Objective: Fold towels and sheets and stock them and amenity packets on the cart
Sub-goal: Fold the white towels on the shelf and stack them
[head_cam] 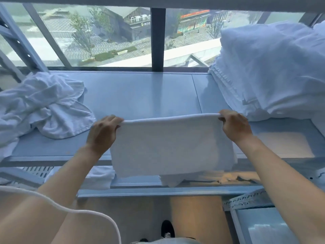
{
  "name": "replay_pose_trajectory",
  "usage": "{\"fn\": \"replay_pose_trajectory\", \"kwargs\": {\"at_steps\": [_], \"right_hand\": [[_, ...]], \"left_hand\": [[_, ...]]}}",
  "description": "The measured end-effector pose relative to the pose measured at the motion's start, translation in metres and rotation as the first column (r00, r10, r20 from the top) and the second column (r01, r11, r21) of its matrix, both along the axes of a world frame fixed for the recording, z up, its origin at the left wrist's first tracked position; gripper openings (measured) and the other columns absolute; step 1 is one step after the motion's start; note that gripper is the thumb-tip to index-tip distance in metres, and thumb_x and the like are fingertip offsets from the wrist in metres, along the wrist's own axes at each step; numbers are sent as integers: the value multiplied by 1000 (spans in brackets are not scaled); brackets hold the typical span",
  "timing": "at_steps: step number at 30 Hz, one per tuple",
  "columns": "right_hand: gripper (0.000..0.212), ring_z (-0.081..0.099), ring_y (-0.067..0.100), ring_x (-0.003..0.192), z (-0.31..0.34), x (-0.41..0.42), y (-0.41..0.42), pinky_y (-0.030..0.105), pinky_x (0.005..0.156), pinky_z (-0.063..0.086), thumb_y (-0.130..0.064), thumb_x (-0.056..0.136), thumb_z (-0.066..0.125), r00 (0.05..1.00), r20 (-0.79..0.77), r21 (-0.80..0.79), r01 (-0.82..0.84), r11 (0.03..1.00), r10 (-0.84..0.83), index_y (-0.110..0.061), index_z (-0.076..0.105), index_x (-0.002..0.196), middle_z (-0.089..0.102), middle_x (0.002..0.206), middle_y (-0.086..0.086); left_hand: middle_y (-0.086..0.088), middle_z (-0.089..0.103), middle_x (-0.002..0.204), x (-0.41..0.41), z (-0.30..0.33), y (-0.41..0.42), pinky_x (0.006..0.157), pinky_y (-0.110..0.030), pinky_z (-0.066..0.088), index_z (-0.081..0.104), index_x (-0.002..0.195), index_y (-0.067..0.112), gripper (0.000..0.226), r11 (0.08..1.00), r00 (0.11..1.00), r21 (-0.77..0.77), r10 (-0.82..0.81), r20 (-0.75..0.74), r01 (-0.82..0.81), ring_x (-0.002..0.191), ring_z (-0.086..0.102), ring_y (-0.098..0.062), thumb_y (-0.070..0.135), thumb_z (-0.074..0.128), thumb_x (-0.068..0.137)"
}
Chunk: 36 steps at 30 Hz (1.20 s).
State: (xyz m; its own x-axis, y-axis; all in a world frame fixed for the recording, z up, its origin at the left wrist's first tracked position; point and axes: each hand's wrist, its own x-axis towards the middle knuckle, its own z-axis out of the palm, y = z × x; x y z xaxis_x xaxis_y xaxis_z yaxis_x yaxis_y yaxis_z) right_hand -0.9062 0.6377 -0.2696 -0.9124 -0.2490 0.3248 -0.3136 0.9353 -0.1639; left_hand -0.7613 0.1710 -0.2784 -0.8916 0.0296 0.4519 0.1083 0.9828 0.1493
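Fingers [115,123] of both hands pinch towel [168,145] — stretched taut.

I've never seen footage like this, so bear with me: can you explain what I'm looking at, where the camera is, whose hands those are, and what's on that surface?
The camera sits on a person's head, looking forward and down, so the arms are the wearer's own. The left hand and right hand each pinch a top corner of a folded white towel, stretched between them over a pale blue metal shelf by a window. A crumpled heap of white linen lies at the left; a neat stack of folded towels sits at the right. A white cable crosses the foreground.
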Motion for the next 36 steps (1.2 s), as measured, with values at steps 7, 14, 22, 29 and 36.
{"fn": "replay_pose_trajectory", "kwargs": {"at_steps": [7, 14, 22, 29, 36], "right_hand": [[47, 59, 42, 103, -3, -43, -28, 48, 87, 44, 10, 79, 55, 999, -24, 10, 30, 1000, -30, -10, 64, 120, 65, 117, 15], [41, 51, 27, 137, -54, 28, -64, 46, 106, 41, -23, 96, 69, 882, 214, -151, -394, 906, 419, -18, 63, 136, 54, 150, 2], [94, 2, 19, 160, -93, 83, -81, 52, 128, 8, -76, 87, 53, 860, 268, 36, -459, 887, 434, -27, 26, 163, 10, 173, -5], [90, 7, 35, 159, -94, 90, -74, 63, 123, 14, -43, 85, 58, 838, 227, 203, -539, 817, 497, -20, 22, 164, 12, 173, 6], [63, 41, 30, 148, -94, 96, -9, 60, 114, 39, 7, 91, 58, 875, 72, -13, -480, 877, 480, -10, 50, 151, 46, 158, 7]], "left_hand": [[-16, 63, 122, -61, 8, 2, 91, -54, 46, 65, 126, 11, 46, 965, 964, -3, 263, 22, -263, 111, 58, -43, -8, 58, 84], [-11, 56, 145, -12, -41, 117, 102, -52, 48, 59, 139, 16, 44, 987, 966, 130, -123, 228, 95, 127, 56, -36, 27, 64, 96], [5, 0, 173, 29, -96, 129, 126, -56, 10, 9, 165, 31, 79, 983, 896, -64, -130, 424, 173, 160, 1, -20, 62, 42, 101], [0, 26, 169, 35, -100, 124, 121, -56, 26, 34, 161, 23, 64, 985, 951, -41, -148, 271, 165, 155, 27, -24, 39, 40, 99], [-3, 41, 162, 60, -106, 73, 119, -55, 33, 48, 153, 16, 53, 996, 985, 33, -81, 150, 77, 151, 36, -27, 24, 43, 101]]}}
